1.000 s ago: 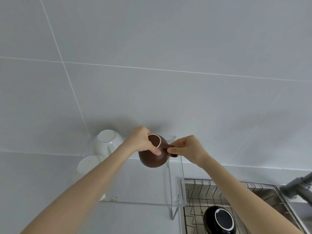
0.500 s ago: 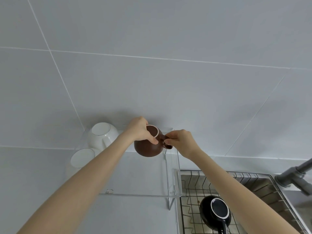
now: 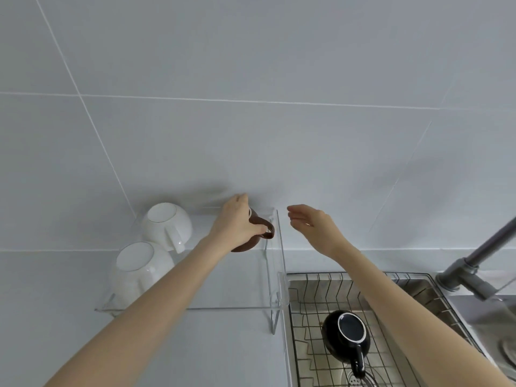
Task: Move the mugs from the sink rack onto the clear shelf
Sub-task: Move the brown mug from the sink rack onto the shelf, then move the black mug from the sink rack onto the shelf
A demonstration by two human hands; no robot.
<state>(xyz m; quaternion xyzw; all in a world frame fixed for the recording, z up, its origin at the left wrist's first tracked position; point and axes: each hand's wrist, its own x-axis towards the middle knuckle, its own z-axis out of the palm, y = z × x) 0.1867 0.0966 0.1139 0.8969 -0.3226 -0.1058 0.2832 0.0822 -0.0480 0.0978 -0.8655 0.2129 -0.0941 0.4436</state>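
Observation:
A brown mug (image 3: 251, 243) sits upside down at the back right of the clear shelf (image 3: 237, 286), handle toward the right. My left hand (image 3: 237, 224) covers its top and grips it, thumb at the handle. My right hand (image 3: 312, 224) hovers just right of the shelf's end wall, fingers apart, holding nothing. Two white mugs stand upside down on the shelf's left side, one at the back (image 3: 166, 226) and one nearer (image 3: 139, 270). A black mug (image 3: 346, 337) lies upside down in the wire sink rack (image 3: 315, 297), its handle pointing toward me.
The shelf stands against a grey tiled wall (image 3: 251, 107), its right edge beside the sink. A grey tap (image 3: 472, 263) rises at the right of the sink. A drain (image 3: 356, 381) shows under the rack's front.
The brown mug went from both hands in the air down onto the shelf's back right. My right hand let go of its handle and drew away to the right.

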